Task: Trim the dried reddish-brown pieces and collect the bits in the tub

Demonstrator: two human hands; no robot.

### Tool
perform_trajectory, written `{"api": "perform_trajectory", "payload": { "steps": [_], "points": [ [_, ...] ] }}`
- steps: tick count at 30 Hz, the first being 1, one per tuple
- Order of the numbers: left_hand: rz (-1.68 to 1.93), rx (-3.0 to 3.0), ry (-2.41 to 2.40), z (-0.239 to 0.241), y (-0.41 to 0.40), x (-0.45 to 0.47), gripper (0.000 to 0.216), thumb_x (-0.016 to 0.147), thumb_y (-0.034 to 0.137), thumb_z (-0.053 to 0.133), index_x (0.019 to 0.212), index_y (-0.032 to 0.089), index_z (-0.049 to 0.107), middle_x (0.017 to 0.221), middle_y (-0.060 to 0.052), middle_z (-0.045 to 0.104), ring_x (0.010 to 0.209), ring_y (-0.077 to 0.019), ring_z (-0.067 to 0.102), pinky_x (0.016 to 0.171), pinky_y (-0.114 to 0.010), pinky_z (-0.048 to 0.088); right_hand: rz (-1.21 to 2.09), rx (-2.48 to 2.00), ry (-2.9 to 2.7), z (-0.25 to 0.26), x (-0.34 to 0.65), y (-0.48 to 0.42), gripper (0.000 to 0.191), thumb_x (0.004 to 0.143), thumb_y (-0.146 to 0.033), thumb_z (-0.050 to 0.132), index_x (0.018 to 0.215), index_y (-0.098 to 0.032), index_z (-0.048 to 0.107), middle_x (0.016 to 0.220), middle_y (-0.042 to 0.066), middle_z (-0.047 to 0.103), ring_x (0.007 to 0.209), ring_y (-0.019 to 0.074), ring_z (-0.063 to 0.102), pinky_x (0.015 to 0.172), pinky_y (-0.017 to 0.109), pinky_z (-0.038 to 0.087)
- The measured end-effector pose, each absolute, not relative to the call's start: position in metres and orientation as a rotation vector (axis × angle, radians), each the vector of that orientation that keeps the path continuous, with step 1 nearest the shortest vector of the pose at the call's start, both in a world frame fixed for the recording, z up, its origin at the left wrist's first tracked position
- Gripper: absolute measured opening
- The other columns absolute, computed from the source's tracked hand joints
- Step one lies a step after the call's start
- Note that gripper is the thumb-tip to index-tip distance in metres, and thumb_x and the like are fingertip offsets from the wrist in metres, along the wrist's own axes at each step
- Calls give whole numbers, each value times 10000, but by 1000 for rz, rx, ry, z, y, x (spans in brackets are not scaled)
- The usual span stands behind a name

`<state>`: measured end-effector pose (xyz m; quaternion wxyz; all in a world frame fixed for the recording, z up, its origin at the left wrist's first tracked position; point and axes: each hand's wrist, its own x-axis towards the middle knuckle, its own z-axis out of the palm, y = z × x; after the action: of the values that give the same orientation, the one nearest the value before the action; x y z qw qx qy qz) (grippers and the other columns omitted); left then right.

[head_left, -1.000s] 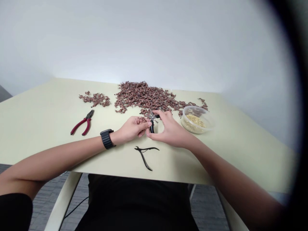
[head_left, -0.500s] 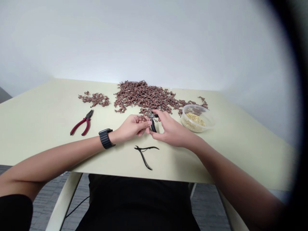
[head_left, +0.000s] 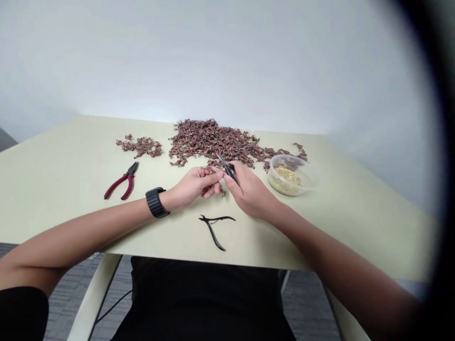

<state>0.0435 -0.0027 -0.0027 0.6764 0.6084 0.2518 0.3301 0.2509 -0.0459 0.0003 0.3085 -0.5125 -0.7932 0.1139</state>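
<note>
My right hand [head_left: 250, 192] is closed around small black-handled pliers [head_left: 227, 168], their tip pointing up and left toward the big pile of small reddish-brown pieces [head_left: 220, 142]. My left hand [head_left: 195, 185], with a black watch on its wrist, pinches one or two of those small pieces right beside the pliers. Both hands meet over the pale table [head_left: 64, 189], just in front of the pile.
Red-handled pliers [head_left: 122, 180] lie to the left. Black nippers [head_left: 214, 226] lie near the front edge. A clear plastic tub [head_left: 289, 175] of small yellowish bits stands to the right. A smaller heap of reddish pieces [head_left: 141, 146] sits at the back left.
My right hand turned the pliers from upright to slanting up-left and closed more tightly on them. My left hand stayed in place, fingers still pinched.
</note>
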Motion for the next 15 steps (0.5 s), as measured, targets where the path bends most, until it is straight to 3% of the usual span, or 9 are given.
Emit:
{"api": "perform_trajectory", "payload": {
  "steps": [3, 7, 11, 15],
  "points": [
    [694, 1276, 597, -6, 2, 43, 223, 971, 335, 665, 972, 112, 660, 832, -62, 694, 564, -66, 532, 543, -214, 391, 265, -1410, -2048, 5, 254, -45, 357, 1062, -518, 370, 1128, -204, 526, 972, 104, 652, 860, 273, 605, 754, 389, 443],
    [613, 1247, 558, -8, 11, 41, 242, 964, 322, 673, 1083, 116, 630, 945, -88, 710, 624, -88, 584, 568, -231, 434, 172, -1386, -2056, 9, 263, -40, 293, 1041, -488, 417, 928, -224, 478, 824, 54, 589, 736, 228, 529, 676, 346, 361],
    [587, 1384, 504, -5, 16, 36, 395, 985, 438, 659, 1227, 140, 565, 894, -65, 712, 538, -77, 557, 493, -222, 386, 200, -1355, -2157, 10, 271, -36, 259, 1029, -459, 452, 970, -215, 514, 821, 43, 581, 725, 215, 525, 678, 339, 354],
    [607, 1496, 517, -2, 14, 35, 370, 1019, 471, 597, 1171, 135, 560, 816, -46, 688, 498, -65, 527, 476, -206, 398, 194, -1328, -2246, 11, 271, -36, 254, 1025, -444, 462, 1026, -207, 554, 833, 45, 586, 735, 217, 530, 700, 341, 368]
  ]
}}
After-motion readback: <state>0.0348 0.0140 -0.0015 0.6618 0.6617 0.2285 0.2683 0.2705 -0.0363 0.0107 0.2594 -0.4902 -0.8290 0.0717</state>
